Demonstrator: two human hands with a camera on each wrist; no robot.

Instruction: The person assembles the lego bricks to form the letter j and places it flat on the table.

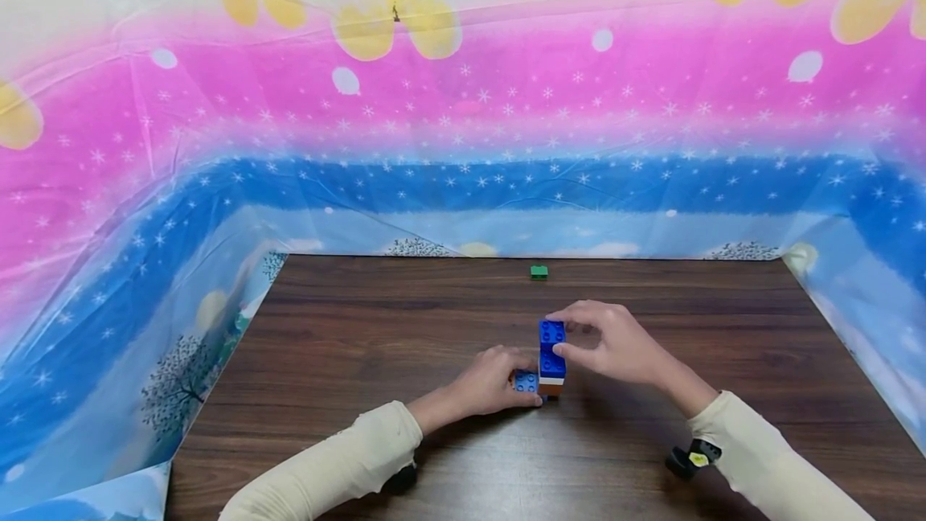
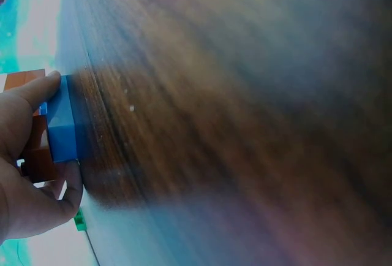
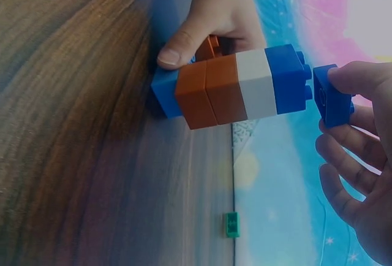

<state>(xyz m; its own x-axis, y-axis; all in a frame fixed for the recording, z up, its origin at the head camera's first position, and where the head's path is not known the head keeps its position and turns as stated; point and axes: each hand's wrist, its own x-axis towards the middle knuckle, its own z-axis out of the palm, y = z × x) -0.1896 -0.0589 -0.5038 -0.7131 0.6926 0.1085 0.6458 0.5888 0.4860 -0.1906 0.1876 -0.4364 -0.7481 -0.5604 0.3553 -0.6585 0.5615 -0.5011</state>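
A tower of toy building bricks stands on the table: a light blue brick [image 3: 164, 91] at the bottom, then two orange bricks [image 3: 225, 88], a white brick [image 3: 254, 85] and a dark blue brick [image 3: 289, 79]. My left hand [image 1: 495, 383] grips the light blue base [image 2: 63, 122] between thumb and fingers. Another orange brick [image 3: 208, 48] sits beside the tower, partly hidden by that hand. Between thumb and fingertips, my right hand [image 1: 615, 340] pinches a second dark blue brick [image 3: 334, 103]. A narrow gap separates it from the tower's top studs.
A green brick [image 1: 538, 272] lies near the back edge of the dark wooden table [image 1: 362, 320]. Behind the table hangs a patterned cloth [image 1: 463, 183], which also runs along both sides.
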